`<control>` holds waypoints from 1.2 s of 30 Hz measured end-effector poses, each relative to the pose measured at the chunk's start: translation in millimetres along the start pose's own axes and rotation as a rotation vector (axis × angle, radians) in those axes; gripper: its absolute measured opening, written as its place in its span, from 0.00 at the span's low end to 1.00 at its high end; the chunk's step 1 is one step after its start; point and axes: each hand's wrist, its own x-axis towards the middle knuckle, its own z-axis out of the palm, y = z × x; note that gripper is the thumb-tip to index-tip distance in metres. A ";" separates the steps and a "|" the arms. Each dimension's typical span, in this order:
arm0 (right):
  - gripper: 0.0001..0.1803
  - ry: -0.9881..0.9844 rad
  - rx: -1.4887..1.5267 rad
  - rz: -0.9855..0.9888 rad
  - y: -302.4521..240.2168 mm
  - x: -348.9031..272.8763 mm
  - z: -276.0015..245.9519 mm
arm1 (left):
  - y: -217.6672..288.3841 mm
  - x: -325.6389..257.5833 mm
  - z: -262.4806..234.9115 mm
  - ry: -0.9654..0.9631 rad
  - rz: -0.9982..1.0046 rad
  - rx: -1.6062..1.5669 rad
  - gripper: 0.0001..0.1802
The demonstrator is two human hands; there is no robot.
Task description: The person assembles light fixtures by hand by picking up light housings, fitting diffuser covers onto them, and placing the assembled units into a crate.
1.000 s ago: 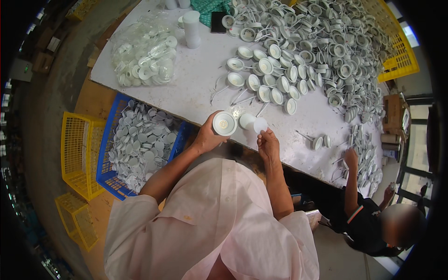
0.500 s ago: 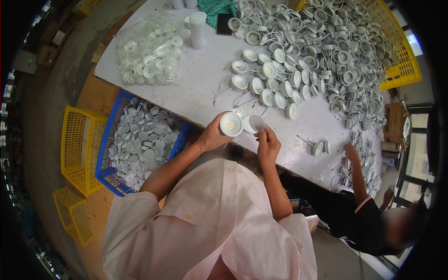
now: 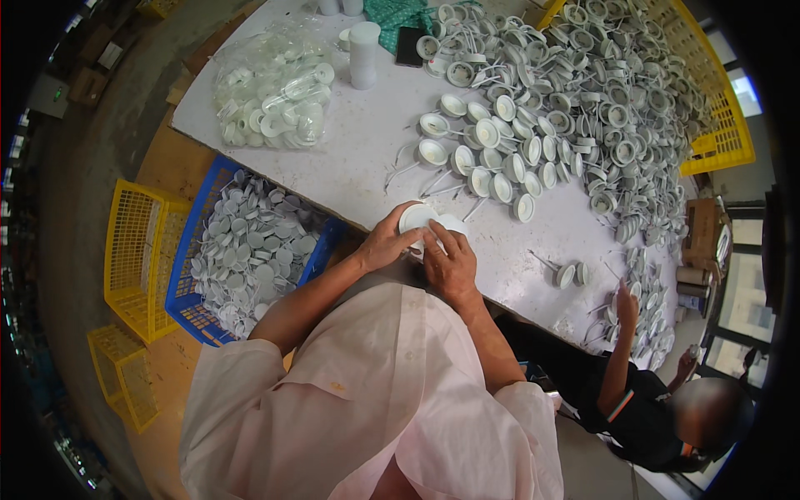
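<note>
At the near table edge, my left hand [image 3: 385,243] is closed around the side of a small round white LED downlight [image 3: 414,214]. A plain white disc cover now lies over its face, and the LED board is hidden. My right hand [image 3: 451,265] has its fingers bent together on the cover's near right edge. Behind those fingers, another white round piece [image 3: 452,223] shows in part; whether it is held or lying on the table I cannot tell. Beyond my hands, several open-faced downlights [image 3: 487,133] with wires lie on the white table.
A large heap of white lamp housings [image 3: 617,108] fills the far right, beside a yellow crate [image 3: 723,125]. A bag of white discs [image 3: 271,92] and a disc stack [image 3: 363,54] stand far left. Finished-looking lights fill a blue crate [image 3: 185,287]. A co-worker's hand [image 3: 627,307] is at right.
My right hand has brought the disc left onto the downlight, covering its LED board, and its fingers now press there. The co-worker's hand has moved slightly nearer.
</note>
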 end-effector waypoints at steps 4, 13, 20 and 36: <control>0.24 0.056 -0.090 -0.045 0.1 5.2 3.5 | -9.4 2.1 -3.5 0.012 0.024 0.038 0.25; 0.25 0.031 -0.098 -0.062 3.5 3.9 5.6 | -9.9 2.5 -2.4 0.051 0.030 0.085 0.23; 0.27 0.015 -0.031 -0.065 5.6 3.2 5.1 | -7.4 6.4 1.5 0.114 0.123 0.191 0.22; 0.22 0.006 0.136 0.206 -8.1 5.4 23.9 | -58.4 -27.3 -129.7 0.652 -0.100 -0.485 0.24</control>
